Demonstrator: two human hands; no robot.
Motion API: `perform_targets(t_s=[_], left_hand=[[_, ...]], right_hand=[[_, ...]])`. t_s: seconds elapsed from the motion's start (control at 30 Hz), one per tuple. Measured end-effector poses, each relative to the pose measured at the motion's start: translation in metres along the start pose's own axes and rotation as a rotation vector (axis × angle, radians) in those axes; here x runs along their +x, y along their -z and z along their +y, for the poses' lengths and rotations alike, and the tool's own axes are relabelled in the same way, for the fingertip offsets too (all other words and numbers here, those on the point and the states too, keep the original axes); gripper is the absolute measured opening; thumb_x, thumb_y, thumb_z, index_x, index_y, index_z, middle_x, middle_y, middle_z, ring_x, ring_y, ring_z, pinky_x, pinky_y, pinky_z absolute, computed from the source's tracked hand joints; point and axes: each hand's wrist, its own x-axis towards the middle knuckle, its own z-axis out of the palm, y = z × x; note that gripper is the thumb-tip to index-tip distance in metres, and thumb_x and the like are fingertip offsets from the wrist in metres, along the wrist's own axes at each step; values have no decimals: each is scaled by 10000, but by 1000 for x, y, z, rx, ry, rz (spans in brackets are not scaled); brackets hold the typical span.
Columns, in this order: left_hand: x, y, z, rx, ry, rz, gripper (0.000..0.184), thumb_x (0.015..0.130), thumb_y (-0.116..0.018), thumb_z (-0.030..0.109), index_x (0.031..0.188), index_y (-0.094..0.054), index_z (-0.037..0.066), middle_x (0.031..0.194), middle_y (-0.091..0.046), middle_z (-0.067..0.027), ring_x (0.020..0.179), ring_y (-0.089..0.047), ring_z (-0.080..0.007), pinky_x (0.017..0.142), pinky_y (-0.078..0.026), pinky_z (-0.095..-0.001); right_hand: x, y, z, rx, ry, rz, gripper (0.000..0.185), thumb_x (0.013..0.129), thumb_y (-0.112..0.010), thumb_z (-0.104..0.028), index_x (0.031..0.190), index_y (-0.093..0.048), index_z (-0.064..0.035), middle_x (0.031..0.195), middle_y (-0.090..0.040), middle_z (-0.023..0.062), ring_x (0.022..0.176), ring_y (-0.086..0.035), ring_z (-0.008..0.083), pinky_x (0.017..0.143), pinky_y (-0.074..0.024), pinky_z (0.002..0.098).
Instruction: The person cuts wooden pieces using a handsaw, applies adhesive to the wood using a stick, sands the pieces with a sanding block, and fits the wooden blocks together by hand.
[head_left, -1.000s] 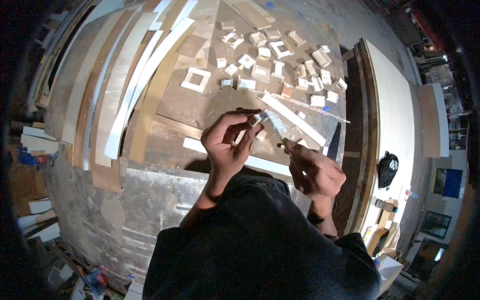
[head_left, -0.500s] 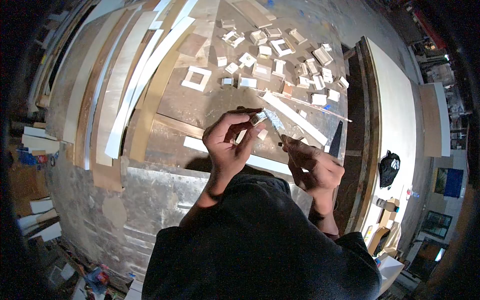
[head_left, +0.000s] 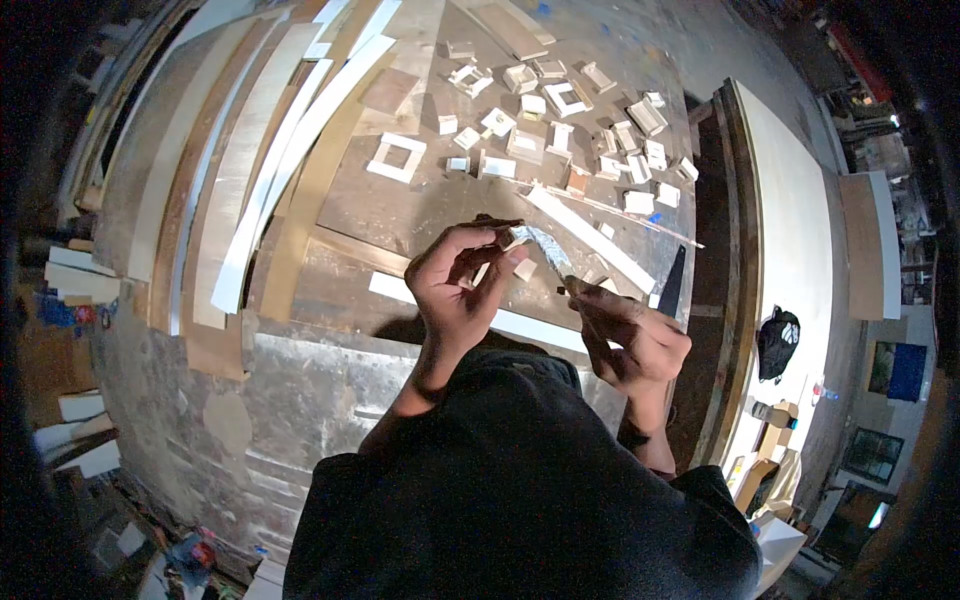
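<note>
the small wooden piece (head_left: 516, 240) is up over the near part of the table (head_left: 365, 215), pinched between the thumb and fingers of the left hand (head_left: 460, 285). at its side is the end of a curved, silvery tool (head_left: 545, 250); whether the two touch, i can't tell from here. the right hand (head_left: 635, 340) grips the tool's other end, fingers closed round it and hiding most of that end.

below them, a white strip (head_left: 540, 330) lies along the table's near edge. a long pale slat (head_left: 592, 240) slants across the table's right half, and a dark blade (head_left: 673, 280) sits by its right edge. small blocks (head_left: 527, 145) are scattered over the table's far half, with a square frame (head_left: 395, 158) left of them. long boards (head_left: 235, 180) cover the table's left side. off to the table's right, a black cap (head_left: 778, 343) rests on a pale panel (head_left: 790, 230).
</note>
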Motion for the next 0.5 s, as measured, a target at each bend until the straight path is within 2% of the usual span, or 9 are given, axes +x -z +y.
perform_targets(t_s=[0.1, 0.2, 0.23, 0.3, 0.4, 0.47, 0.5], left_hand=[[-1, -2, -3, -153, 9, 35, 216, 827, -773, -45, 986, -628, -53, 960, -712, -126, 868, -676, -113, 750, -571, -244], [-4, 2, -4, -104, 44, 16, 212, 826, -777, -42, 980, -631, -51, 959, -711, -117, 861, -667, -102, 744, -562, -232], [-5, 2, -2, -104, 44, 14, 212, 826, -777, -42, 980, -631, -51, 959, -711, -117, 861, -667, -102, 744, -562, -232], [-5, 0, 5, -1, 43, 8, 248, 822, -799, -3, 986, -615, -30, 918, -707, -93, 774, -625, -78, 660, -501, -210], [-7, -5, -2, -115, 30, 38, 247, 823, -787, -27, 993, -609, -39, 951, -709, -113, 810, -653, -108, 714, -533, -236], [-8, -5, -7, -139, 16, 42, 227, 828, -781, -29, 991, -624, -43, 955, -710, -112, 830, -656, -98, 720, -544, -229], [-8, -4, -8, -162, 4, 45, 208, 833, -775, -31, 989, -639, -48, 959, -712, -112, 849, -660, -87, 725, -555, -222]], right_hand=[[-9, 5, 12, -1, 44, 3, 154, 688, -773, 93, 746, -636, 50, 863, -740, 162, 790, -756, 261, 693, -594, 309], [-12, 5, 13, -71, -1, 5, 147, 697, -770, 88, 773, -650, 49, 866, -741, 161, 787, -757, 261, 693, -595, 311], [-9, 1, 8, -48, 29, 50, 151, 698, -764, 65, 780, -644, 22, 921, -743, 143, 772, -744, 254, 672, -590, 317], [-8, 0, 5, -26, 56, 95, 156, 698, -758, 41, 787, -639, -5, 976, -746, 125, 758, -731, 247, 651, -585, 324], [-10, 0, 6, 1, 45, 38, 163, 715, -752, 51, 838, -654, 7, 981, -745, 129, 767, -732, 256, 657, -586, 318], [-8, 4, 8, -76, -23, 15, 149, 695, -783, 73, 771, -670, 12, 888, -741, 160, 766, -752, 251, 675, -585, 313], [-7, 7, 8, -99, 2, 12, 146, 707, -786, 59, 786, -676, 4, 900, -747, 154, 766, -753, 243, 680, -585, 299]])
